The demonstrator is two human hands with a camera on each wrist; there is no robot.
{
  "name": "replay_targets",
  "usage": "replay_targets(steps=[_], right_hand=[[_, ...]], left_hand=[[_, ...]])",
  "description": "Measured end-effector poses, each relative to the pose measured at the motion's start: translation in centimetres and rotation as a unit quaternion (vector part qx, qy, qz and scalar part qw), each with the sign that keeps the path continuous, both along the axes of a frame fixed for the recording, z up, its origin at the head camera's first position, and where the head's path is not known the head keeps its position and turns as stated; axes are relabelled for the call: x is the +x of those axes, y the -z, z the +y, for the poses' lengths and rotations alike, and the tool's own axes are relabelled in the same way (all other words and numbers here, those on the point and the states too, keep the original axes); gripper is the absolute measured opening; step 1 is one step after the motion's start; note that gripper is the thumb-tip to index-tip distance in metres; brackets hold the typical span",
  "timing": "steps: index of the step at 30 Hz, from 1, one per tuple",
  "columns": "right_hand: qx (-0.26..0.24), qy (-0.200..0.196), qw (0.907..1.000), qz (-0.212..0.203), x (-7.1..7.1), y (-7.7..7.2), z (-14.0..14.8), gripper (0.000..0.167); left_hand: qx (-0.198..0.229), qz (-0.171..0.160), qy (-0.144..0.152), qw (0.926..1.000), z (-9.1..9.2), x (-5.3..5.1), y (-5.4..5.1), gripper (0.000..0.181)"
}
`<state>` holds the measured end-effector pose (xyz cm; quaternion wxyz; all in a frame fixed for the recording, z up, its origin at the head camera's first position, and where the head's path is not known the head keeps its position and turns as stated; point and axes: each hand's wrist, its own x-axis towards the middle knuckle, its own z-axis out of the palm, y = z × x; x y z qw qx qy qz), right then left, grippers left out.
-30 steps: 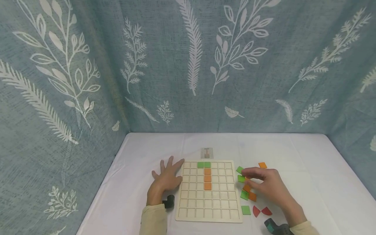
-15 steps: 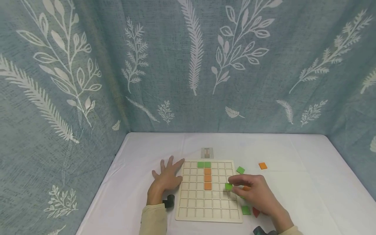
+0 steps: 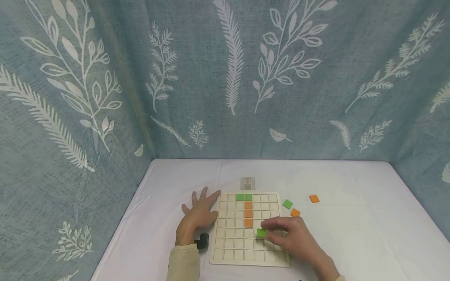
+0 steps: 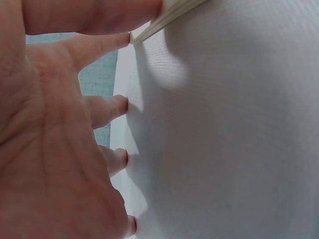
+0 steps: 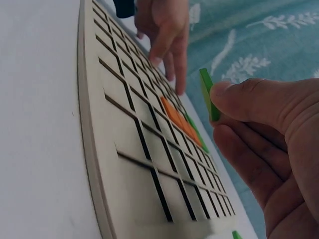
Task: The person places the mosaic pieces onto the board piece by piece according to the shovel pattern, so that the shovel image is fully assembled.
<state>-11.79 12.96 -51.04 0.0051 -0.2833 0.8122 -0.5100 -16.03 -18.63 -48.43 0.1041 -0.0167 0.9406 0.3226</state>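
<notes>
The right hand (image 3: 290, 233) is pinching a green tile (image 3: 261, 233) above the grid board (image 3: 229, 244), hiding part of it; the left hand (image 3: 199, 214), fingers spread, is touching its edge. Beyond, a small card (image 3: 247, 183) is lying on the worktop (image 3: 372, 226); loose orange tiles (image 3: 314, 199) are lying rightward.

Grid board (image 3: 229, 244): pale cream, patterned all over with squares, the grooves dark in the right wrist view
Pinched tile (image 3: 261, 233): plain bright green
Top-row tiles (image 3: 240, 197): two, both green
Column tiles (image 3: 248, 214): three, all orange
Loose tiles (image 3: 288, 204): green and orange
Small card (image 3: 247, 183): greyish grid, reddish motif
Curtain (image 3: 211, 78): muted blue-green, white leafy sprigs
Desk (image 3: 351, 187): white
Left sleeve (image 3: 183, 263): beige
</notes>
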Motion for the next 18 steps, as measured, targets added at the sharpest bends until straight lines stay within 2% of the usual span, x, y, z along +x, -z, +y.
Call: replay_targets(steps=[7,18], right_hand=[[-0.004,-0.012,0.9997,0.021,-0.1,0.4,-1.5,0.026],[0.002,-0.031,0.9995,-0.005,0.1,0.0,-4.0,0.026]], left_hand=[[-0.004,0.0,0.003,1.0,-0.1,-0.1,0.1,0.078],[-0.009,0.004,0.011,0.9999,-0.3,-0.2,0.5,0.077]])
